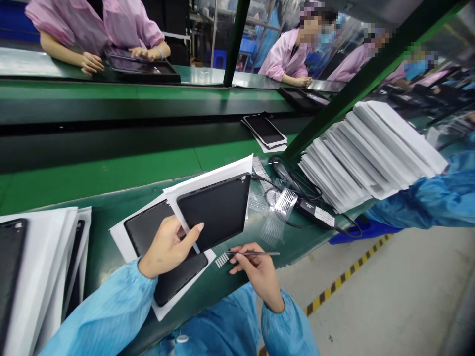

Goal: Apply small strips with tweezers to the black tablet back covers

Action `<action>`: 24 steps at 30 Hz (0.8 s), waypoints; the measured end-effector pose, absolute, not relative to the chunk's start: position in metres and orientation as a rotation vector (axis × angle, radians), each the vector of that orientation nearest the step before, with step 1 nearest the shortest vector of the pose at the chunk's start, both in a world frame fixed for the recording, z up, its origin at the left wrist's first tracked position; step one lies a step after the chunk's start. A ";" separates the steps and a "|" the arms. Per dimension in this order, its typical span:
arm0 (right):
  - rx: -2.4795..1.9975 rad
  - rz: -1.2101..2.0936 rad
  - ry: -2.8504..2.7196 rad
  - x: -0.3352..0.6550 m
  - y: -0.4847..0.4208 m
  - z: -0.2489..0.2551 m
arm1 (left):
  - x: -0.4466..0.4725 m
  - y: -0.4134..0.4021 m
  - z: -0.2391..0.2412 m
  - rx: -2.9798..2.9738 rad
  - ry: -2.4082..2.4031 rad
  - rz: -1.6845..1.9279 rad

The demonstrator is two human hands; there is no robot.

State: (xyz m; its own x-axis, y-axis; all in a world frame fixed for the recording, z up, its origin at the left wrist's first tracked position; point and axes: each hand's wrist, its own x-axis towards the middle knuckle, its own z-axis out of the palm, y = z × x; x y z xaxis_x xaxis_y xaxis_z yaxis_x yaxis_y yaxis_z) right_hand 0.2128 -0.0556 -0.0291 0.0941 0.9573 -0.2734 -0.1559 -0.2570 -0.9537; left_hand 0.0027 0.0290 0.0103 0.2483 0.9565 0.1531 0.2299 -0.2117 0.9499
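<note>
One black panel (220,210) is clamped in the left grip (168,248), tweezers (265,253) in the right grip (258,269).

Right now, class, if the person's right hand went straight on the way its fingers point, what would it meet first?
Most likely the strip of small white labels, by the tip of the tweezers in the right hand; the height between them is unclear.

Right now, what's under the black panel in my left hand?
Behind the held panel is a white sheet; beneath, another black panel on white paper. The held pieces partly hide that lower panel.
</note>
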 end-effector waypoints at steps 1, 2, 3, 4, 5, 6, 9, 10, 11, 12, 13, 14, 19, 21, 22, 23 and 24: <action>-1.346 1.387 -0.882 0.213 -0.055 -0.029 | 0.004 0.031 0.010 1.675 1.135 1.033; -1.347 1.396 -0.886 0.214 -0.055 -0.028 | 0.007 0.032 0.009 1.718 1.144 1.027; -1.348 1.403 -0.889 0.214 -0.054 -0.028 | 0.009 0.034 0.008 1.759 1.147 1.014; -1.347 1.408 -0.891 0.214 -0.054 -0.028 | 0.011 0.035 0.008 1.795 1.143 0.997; -1.346 1.414 -0.892 0.215 -0.054 -0.028 | 0.013 0.036 0.007 1.825 1.136 0.981; -1.344 1.419 -0.893 0.215 -0.054 -0.029 | 0.014 0.036 0.006 1.846 1.130 0.968; -1.334 1.440 -0.901 0.217 -0.055 -0.034 | 0.015 0.036 0.005 1.871 1.120 0.945; -1.328 1.448 -0.907 0.217 -0.055 -0.035 | 0.014 0.036 0.005 1.883 1.125 0.937; -1.321 1.455 -0.912 0.218 -0.055 -0.036 | 0.014 0.036 0.006 1.897 1.138 0.931; -1.313 1.461 -0.917 0.218 -0.056 -0.037 | 0.013 0.035 0.006 1.912 1.155 0.927; -1.305 1.465 -0.921 0.219 -0.056 -0.037 | 0.013 0.035 0.007 1.925 1.174 0.923; -1.297 1.468 -0.923 0.219 -0.056 -0.037 | 0.013 0.034 0.007 1.937 1.194 0.920; -1.292 1.454 -0.922 0.218 -0.057 -0.036 | 0.016 0.032 0.010 1.984 1.231 0.927; -1.301 1.444 -0.923 0.217 -0.057 -0.037 | 0.018 0.030 0.011 2.005 1.234 0.934; -1.304 1.441 -0.927 0.217 -0.058 -0.037 | 0.018 0.030 0.012 2.012 1.234 0.936; -1.306 1.442 -0.933 0.217 -0.058 -0.037 | 0.018 0.029 0.012 2.016 1.233 0.937; -1.307 1.444 -0.941 0.217 -0.058 -0.036 | 0.019 0.029 0.012 2.019 1.234 0.941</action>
State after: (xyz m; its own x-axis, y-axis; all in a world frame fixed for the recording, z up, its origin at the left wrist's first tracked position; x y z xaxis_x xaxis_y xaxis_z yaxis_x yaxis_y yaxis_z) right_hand 0.2170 -0.0578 -0.0365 0.0102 0.9634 -0.2679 -0.1438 -0.2637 -0.9538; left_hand 0.0187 0.0290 0.0123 0.3214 0.9093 0.2642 0.4952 -0.3992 0.7717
